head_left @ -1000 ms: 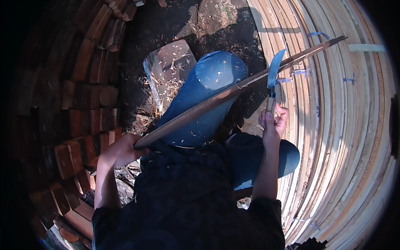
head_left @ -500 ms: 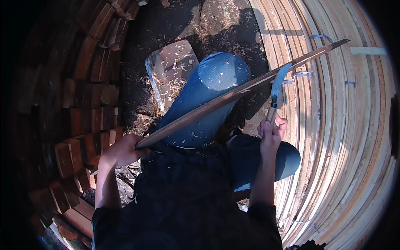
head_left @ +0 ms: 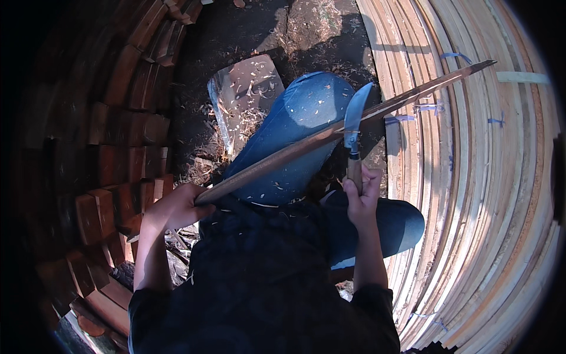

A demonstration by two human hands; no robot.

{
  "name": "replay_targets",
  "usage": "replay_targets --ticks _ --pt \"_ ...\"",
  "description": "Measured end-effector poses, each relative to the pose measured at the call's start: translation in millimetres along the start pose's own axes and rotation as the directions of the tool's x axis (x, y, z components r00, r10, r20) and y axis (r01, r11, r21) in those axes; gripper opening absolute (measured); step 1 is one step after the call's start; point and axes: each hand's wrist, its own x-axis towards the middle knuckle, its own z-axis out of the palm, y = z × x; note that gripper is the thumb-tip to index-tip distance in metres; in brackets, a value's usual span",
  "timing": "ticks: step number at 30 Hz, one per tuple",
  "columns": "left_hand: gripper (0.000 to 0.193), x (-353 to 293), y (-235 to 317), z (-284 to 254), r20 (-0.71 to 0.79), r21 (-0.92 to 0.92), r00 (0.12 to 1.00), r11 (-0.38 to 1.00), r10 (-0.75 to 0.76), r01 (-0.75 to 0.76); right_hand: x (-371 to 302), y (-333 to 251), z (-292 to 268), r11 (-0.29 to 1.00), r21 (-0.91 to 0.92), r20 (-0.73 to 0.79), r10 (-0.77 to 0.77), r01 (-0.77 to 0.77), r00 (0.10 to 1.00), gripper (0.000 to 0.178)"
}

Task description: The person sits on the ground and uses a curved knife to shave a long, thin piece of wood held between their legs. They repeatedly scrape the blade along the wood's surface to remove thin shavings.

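My left hand [head_left: 178,207] is closed round the near end of a long brown wooden stick [head_left: 277,154]. The stick slants up to the right across my raised knee, and its pointed far end reaches over the stacked strips. In my right hand [head_left: 364,190] is the wooden handle of a knife [head_left: 354,115] with a broad, slightly curved blade. The blade points upward and crosses the stick just right of the knee. Whether the edge touches the wood, I cannot tell.
Long pale wooden strips [head_left: 471,194], tied with blue bands, lie piled on the right. Short reddish-brown wood blocks [head_left: 115,162] are stacked on the left. Beyond my knee, a flat slab [head_left: 250,82] lies on dark ground, strewn with shavings. Shavings also dot my jeans [head_left: 315,97].
My right hand and the knife have moved left along the stick, toward my knee, and the blade now stands more upright. My left hand and the stick have barely shifted.
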Motion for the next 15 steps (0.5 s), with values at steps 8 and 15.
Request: replay_targets --ticks 8,15 --pt "0.025 2 -9 3 -0.005 -0.01 1.0 1.0 0.009 -0.009 -5 -4 8 0.998 -0.066 0.195 0.008 0.005 0.981 0.033" --pt "0.025 6 -10 -1 0.044 0.02 0.998 0.999 -0.049 0.048 -10 3 11 0.999 -0.032 0.221 0.032 -0.025 0.975 0.032"
